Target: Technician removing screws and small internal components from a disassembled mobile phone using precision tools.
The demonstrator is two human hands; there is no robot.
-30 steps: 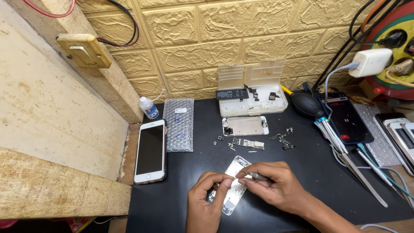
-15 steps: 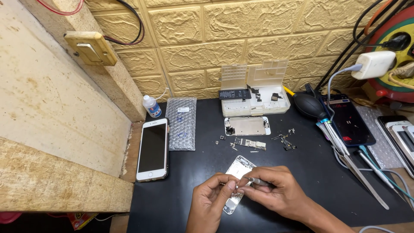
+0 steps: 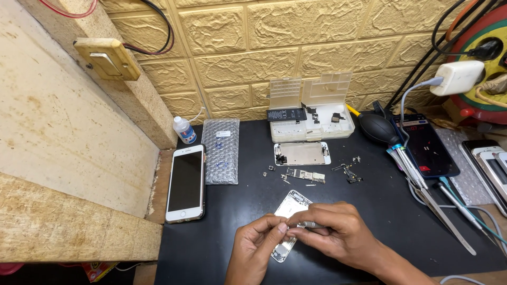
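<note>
The phone back shell (image 3: 289, 211), a thin silver case with its insides showing, lies on the black counter (image 3: 369, 221) at about 6 o'clock, right under both hands. The left hand (image 3: 259, 248) pinches its edge with bent fingers. The right hand (image 3: 338, 232) is closed around a small thin tool (image 3: 311, 225), and the tip is too tiny to make out. The hands cover much of the shell, so its middle is hidden.

At 12 o'clock sits a clear parts box (image 3: 311, 111) with its lid up. Just below it lie a metal plate (image 3: 302, 153), a small circuit board (image 3: 305, 175) and some tiny screws. At 9 o'clock a white phone (image 3: 186, 182) lies face up, next to a bubble-wrap bag (image 3: 221, 150) and a little bottle (image 3: 184, 129). At 3 o'clock are a black air blower (image 3: 377, 128), a dark phone (image 3: 425, 145) and tweezers (image 3: 443, 214). More phones at the right edge are cut off. The wall behind is yellow stone-pattern.
</note>
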